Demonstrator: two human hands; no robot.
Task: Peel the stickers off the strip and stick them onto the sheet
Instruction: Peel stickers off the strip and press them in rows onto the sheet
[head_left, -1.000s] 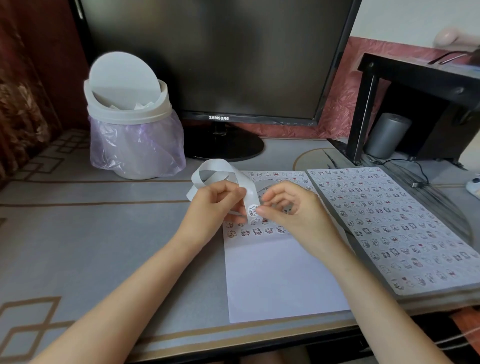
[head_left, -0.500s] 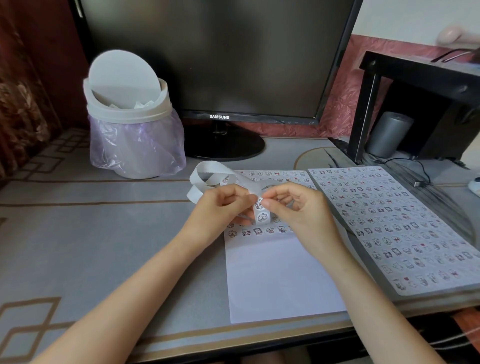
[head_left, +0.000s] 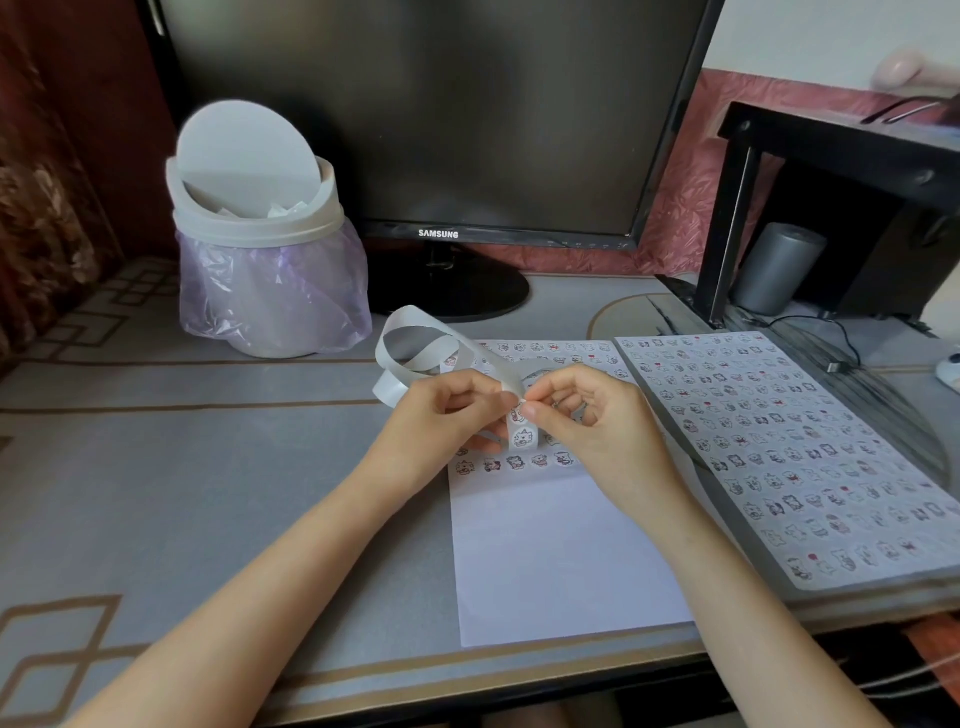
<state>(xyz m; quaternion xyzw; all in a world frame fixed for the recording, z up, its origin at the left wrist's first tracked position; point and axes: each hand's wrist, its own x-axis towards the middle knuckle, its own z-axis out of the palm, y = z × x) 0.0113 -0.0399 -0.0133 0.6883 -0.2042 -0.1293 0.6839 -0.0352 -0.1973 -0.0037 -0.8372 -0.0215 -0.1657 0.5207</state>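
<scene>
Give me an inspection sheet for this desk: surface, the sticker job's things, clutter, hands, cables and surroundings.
Surface: grey desk mat with tan line pattern.
Job's things: white strip curls up from the hands, stickers showing at its lower end; the sheet has sticker rows at its top, its lower part blank; a full sticker sheet lies on its right.
Clutter: lidded bin with purple liner, paper scraps inside.
Hands: left hand pinches the strip; right hand fingertips meet it at the same spot.
Cables: black cable with a loose plug, far right.
Surroundings: dark Samsung monitor, black shelf, grey cylinder.
</scene>
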